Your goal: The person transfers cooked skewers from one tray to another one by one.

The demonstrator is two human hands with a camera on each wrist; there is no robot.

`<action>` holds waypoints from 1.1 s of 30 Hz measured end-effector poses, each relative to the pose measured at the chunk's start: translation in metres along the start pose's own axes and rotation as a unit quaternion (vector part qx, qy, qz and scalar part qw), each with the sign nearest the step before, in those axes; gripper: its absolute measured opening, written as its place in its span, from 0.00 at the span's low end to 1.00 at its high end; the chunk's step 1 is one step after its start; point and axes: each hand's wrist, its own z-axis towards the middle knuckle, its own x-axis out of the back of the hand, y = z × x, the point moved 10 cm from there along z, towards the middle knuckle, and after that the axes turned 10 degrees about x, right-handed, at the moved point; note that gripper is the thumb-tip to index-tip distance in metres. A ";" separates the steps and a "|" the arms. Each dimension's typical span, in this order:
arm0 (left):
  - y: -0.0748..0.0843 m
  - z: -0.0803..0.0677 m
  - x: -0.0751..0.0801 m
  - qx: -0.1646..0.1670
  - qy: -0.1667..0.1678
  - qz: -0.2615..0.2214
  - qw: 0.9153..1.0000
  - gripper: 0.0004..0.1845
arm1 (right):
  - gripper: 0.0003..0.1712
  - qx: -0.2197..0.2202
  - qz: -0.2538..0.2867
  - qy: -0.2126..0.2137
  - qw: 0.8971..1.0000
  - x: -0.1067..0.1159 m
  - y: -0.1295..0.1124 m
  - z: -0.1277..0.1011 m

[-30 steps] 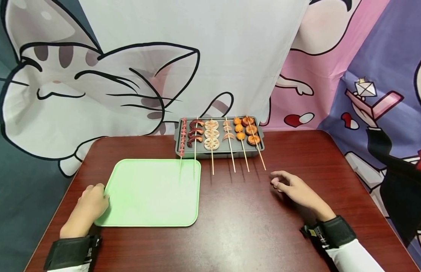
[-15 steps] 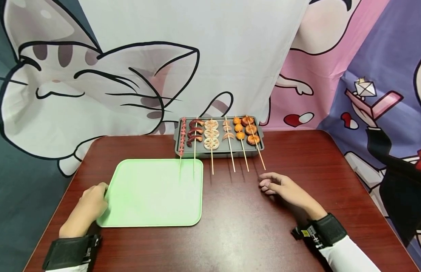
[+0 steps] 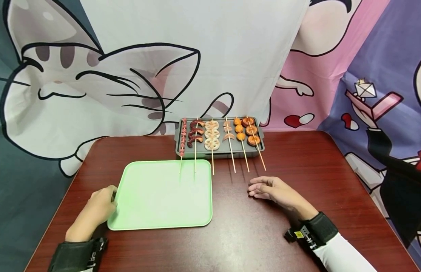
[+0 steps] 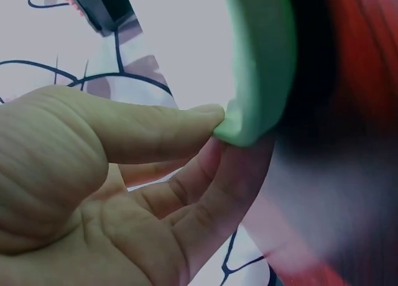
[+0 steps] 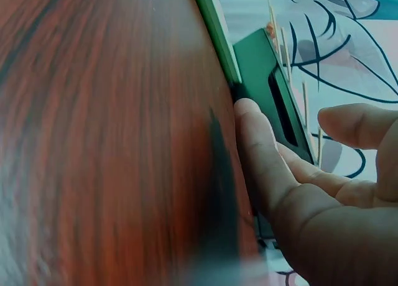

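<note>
Left fingers (image 4: 186,121): thumb on the upper rim, other fingers curled beneath it, pinching the near-left edge of the green tray.
Left hand (image 3: 99,206): at the tray's left edge, wrist in a black strap.
Green tray (image 3: 162,196): flat on the surface, left of centre; its far edge lies under the tips of the two leftmost skewer sticks.
Right fingers (image 5: 261,155): loosely extended and close together, holding nothing, side of the hand resting on the surface.
Right hand (image 3: 275,190): right of the tray and apart from it, just short of the stick ends; black wrist strap and white sleeve behind.
Grey grill tray (image 3: 261,134): at the far edge of the surface, beyond both hands.
Skewers (image 3: 212,138): six in a row on the grill tray, sticks pointing toward the person and overhanging its near rim.
Surface (image 3: 298,162): dark red-brown wood grain.
Backdrop (image 3: 94,83): cartoon cat cloth hanging behind the surface.
</note>
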 end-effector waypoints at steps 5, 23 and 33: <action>0.008 -0.006 -0.005 -0.005 -0.007 -0.016 1.000 0.13 | 0.30 -0.011 0.017 0.002 1.000 -0.011 0.003 0.008; 0.025 -0.013 -0.014 0.005 -0.036 -0.037 0.999 0.16 | 0.26 -0.041 0.028 -0.017 0.999 -0.052 0.011 0.035; 0.033 -0.011 -0.014 -0.009 -0.025 -0.045 0.999 0.16 | 0.21 -0.037 -0.031 -0.011 0.999 -0.064 0.012 0.043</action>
